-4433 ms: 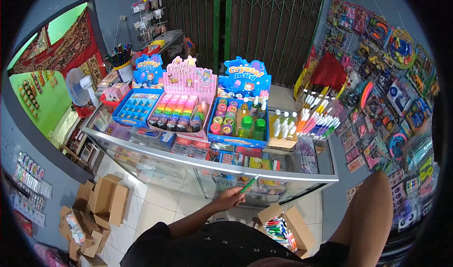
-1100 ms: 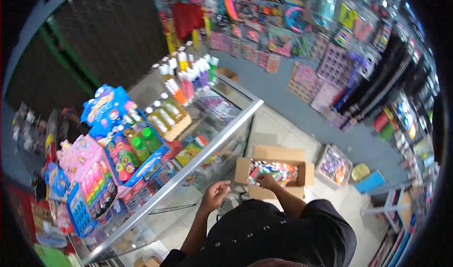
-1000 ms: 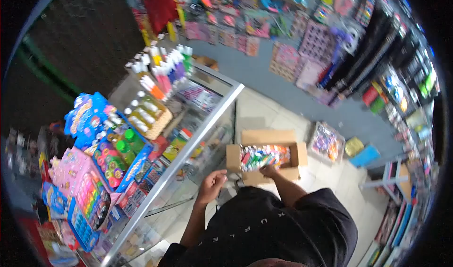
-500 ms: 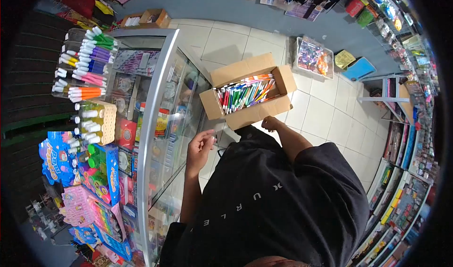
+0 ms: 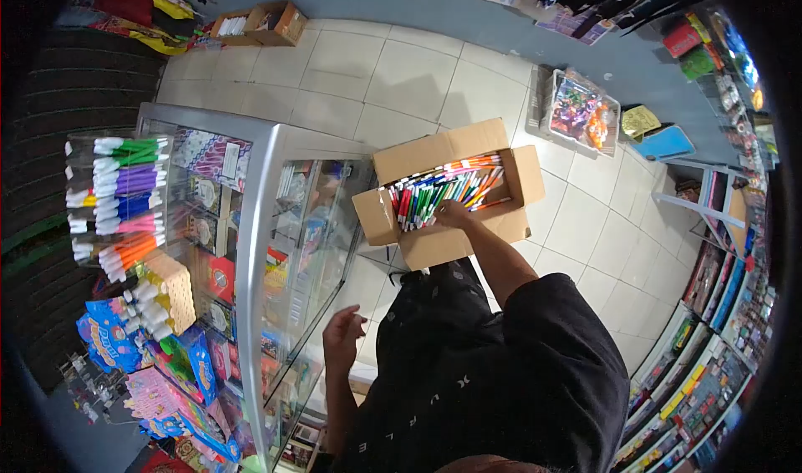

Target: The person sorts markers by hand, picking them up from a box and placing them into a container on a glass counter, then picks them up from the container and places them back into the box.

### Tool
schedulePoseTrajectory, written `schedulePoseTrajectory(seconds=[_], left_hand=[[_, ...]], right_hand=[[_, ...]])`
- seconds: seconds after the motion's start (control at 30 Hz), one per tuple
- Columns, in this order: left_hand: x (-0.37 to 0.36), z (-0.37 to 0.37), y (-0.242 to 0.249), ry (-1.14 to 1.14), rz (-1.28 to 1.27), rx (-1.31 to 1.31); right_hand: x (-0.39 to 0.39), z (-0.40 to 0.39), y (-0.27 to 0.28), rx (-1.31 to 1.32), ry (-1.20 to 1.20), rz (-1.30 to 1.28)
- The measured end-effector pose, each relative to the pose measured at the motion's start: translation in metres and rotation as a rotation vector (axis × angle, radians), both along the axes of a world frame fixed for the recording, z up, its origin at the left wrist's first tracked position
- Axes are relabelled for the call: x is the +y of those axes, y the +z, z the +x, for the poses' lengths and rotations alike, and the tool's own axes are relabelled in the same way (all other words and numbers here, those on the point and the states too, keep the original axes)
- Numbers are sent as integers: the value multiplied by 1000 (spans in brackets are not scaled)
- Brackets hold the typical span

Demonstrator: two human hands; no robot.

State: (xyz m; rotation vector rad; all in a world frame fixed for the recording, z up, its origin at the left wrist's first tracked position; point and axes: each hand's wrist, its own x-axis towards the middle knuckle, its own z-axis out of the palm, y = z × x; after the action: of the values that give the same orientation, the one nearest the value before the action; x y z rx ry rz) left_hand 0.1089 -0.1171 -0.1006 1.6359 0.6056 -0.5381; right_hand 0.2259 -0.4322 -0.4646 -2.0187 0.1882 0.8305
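Observation:
An open cardboard box (image 5: 451,245) with its flaps spread holds many markers (image 5: 418,199) with white, green, red, blue and orange parts. My right hand (image 5: 452,214) is down inside the box on the markers, its fingers curled among them; whether it grips one is hidden. My left hand (image 5: 342,333) is raised beside the glass display case (image 5: 261,197), with its fingers apart and nothing in them.
Marker bundles (image 5: 129,180) in a clear holder, white-capped bottles (image 5: 150,306) and toy packs (image 5: 171,402) stand on the case at left. A plastic bin (image 5: 581,114) sits on the floor beyond the box. Stocked shelves (image 5: 693,381) line the right.
My right hand has moved forward from the near edge of the box into the markers. My left hand is lower in the view. The view has shifted, with the case and box appearing lower.

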Motion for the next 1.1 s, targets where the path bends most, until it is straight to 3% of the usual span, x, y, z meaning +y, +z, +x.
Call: schedulePoseTrajectory(seconds=[0.13,0.17,0.2,0.23,0.3,0.37,0.4,0.47,0.53,0.63,0.67,0.77,0.8,0.9,1.03,1.1], left_hand=[[-13,-12,-2,86,14,145],[-15,-17,-5,91,18,158],[-20,-15,-2,108,21,215],[-21,-17,-3,98,29,231],[-24,-23,-6,146,29,281],[-24,-24,-7,141,60,308],[-23,-26,-8,149,61,309],[-23,-30,-7,156,69,307],[-23,-31,-9,151,79,288],[-26,-25,-5,148,93,293],[-26,-27,-6,142,104,301],[-27,-29,-9,131,119,306],[-29,-28,-8,130,116,301],[-33,-27,-10,143,83,291],[-36,-26,-10,157,55,266],[-37,-26,-10,140,75,283]], right_hand=[[-15,33,-35,53,-206,-7],[-27,31,-43,30,-409,71],[-27,41,-66,260,-704,70],[-22,44,-75,161,-1140,334],[-21,60,-101,130,-1422,432],[-26,67,-123,123,-1224,332],[-19,77,-109,185,-1364,367],[-28,61,-177,115,-1282,363],[-23,81,-127,239,-1574,533],[-15,104,-66,327,-1825,575],[-20,101,-60,400,-1691,658],[-24,99,-76,392,-1705,662],[-28,89,-97,333,-1690,817],[-38,69,-99,513,-1807,815],[-51,24,-84,531,-1405,762],[-38,10,-82,565,-1481,587]])
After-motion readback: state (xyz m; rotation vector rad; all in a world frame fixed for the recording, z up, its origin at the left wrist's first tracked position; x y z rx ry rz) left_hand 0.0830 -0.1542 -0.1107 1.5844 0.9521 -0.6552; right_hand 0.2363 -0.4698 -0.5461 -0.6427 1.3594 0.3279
